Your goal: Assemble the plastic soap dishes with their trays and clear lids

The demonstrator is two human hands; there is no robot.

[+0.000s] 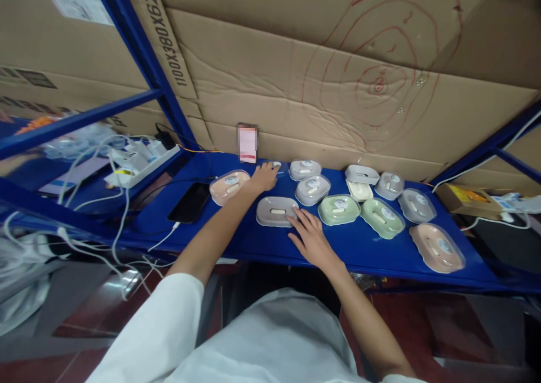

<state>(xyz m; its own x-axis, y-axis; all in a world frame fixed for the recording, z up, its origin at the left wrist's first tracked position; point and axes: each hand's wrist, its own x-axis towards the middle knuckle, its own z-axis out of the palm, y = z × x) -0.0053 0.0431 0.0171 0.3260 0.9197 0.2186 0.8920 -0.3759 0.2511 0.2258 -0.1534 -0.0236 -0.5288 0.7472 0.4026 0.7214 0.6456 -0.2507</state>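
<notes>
The right hand lies with fingers spread and flat, tips on the near edge of the grey case on the blue shelf, while the left hand reaches with loosely open fingers beside the peach case — best to pin the grey case lightly and keep wrists clear of neighbouring cases.

Glossy plastic dishes, blue painted-metal shelf, creased cardboard

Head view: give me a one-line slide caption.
Left hand reaches past a peach case; right hand touches a grey case on the blue shelf.
</notes>
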